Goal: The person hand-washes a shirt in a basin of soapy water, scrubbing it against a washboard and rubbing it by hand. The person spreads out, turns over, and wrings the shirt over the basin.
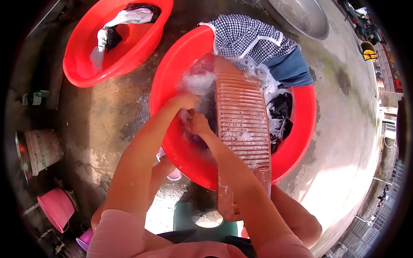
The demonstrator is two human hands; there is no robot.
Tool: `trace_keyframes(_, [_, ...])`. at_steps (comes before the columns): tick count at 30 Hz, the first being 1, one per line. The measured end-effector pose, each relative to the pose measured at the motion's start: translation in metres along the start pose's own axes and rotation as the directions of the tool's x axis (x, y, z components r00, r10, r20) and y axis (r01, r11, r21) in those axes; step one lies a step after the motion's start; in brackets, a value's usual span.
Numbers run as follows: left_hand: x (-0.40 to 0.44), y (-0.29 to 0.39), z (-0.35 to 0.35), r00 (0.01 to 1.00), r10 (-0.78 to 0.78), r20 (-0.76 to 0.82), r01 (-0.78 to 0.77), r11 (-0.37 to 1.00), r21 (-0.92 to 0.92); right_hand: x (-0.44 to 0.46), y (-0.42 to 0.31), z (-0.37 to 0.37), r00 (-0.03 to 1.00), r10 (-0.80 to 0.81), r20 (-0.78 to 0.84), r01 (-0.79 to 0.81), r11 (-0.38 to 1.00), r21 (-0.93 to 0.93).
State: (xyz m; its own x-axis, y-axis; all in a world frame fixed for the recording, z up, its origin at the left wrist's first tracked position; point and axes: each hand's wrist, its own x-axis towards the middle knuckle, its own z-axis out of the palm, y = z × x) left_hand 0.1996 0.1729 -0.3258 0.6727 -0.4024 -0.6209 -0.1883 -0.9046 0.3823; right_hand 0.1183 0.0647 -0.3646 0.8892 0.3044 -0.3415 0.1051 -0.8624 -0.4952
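My left hand (pixel 188 101) and my right hand (pixel 199 124) are close together over the left side of a large red basin (pixel 165 71) of soapy water. Both have their fingers closed on a wet, sudsy cloth (pixel 185 117), whose lower part is blurred in the water. Just right of my hands, a brown ridged washboard (pixel 241 112) leans in the basin, with foam on its ridges. Dark wet clothes (pixel 282 112) lie in the basin beyond the board. A checked garment (pixel 249 36) and a blue garment (pixel 292 68) hang over the far rim.
A second red basin (pixel 77 71) at upper left holds white and black cloth (pixel 129 17). A metal basin (pixel 301 17) stands at the top right. Buckets, one of them pink (pixel 57 209), line the left side. A green stool (pixel 185 219) is below me.
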Motion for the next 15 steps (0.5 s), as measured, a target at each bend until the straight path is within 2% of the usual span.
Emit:
trace_keyframes(1, [-0.012, -0.006, -0.013, 0.999, 0.017, -0.046, -0.016, 0.999, 0.031, -0.001, 0.001, -0.025, 0.99, 0.082, 0.112, -0.11, 0.955, 0.275])
trace_keyframes(2, [-0.026, -0.01, -0.021, 0.995, 0.039, -0.091, -0.034, 0.998, 0.05, -0.021, -0.01, -0.081, 0.998, 0.037, 0.054, -0.055, 0.926, 0.374])
trace_keyframes(3, [-0.055, -0.009, -0.028, 0.881, 0.205, -0.426, -0.101, 0.962, 0.255, -0.04, -0.01, -0.115, 0.999, 0.021, 0.025, -0.03, 0.895, 0.445])
trace_keyframes(4, [-0.081, -0.01, -0.031, 0.635, 0.398, -0.662, -0.079, 0.886, 0.457, -0.059, -0.011, -0.149, 1.0, 0.004, -0.004, -0.002, 0.859, 0.512])
trace_keyframes(5, [-0.093, -0.012, -0.022, 0.622, 0.243, -0.744, 0.083, 0.925, 0.371, -0.093, -0.02, -0.192, 0.992, -0.085, -0.089, 0.119, 0.853, 0.509])
trace_keyframes(6, [-0.104, -0.013, -0.006, 0.589, 0.078, -0.804, 0.241, 0.933, 0.268, -0.124, -0.024, -0.233, 0.988, -0.152, -0.018, 0.144, 0.884, 0.445])
trace_keyframes(7, [-0.111, -0.013, 0.006, 0.525, -0.084, -0.847, 0.394, 0.906, 0.155, -0.155, -0.026, -0.262, 0.989, -0.148, 0.006, 0.136, 0.922, 0.363])
trace_keyframes(9, [-0.116, -0.013, 0.022, 0.556, -0.338, -0.759, 0.251, 0.939, -0.235, -0.207, -0.027, -0.306, 0.963, -0.261, 0.063, 0.241, 0.944, 0.224])
trace_keyframes(10, [-0.117, -0.012, 0.025, 0.582, -0.439, -0.684, 0.177, 0.89, -0.421, -0.229, -0.027, -0.32, 0.953, -0.241, 0.182, 0.217, 0.966, 0.142])
trace_keyframes(12, [-0.114, -0.003, 0.022, 0.51, -0.473, -0.718, 0.215, 0.879, -0.426, -0.261, -0.017, -0.329, 0.915, -0.168, 0.367, 0.191, 0.981, -0.028])
trace_keyframes(14, [-0.113, 0.0, 0.025, 0.468, -0.49, -0.735, 0.231, 0.871, -0.433, -0.276, 0.007, -0.301, 0.963, -0.102, 0.248, 0.103, 0.995, 0.01])
trace_keyframes(15, [-0.112, -0.002, 0.025, 0.459, -0.486, -0.744, 0.224, 0.874, -0.432, -0.272, 0.027, -0.275, 0.983, 0.047, 0.177, -0.069, 0.99, 0.122])
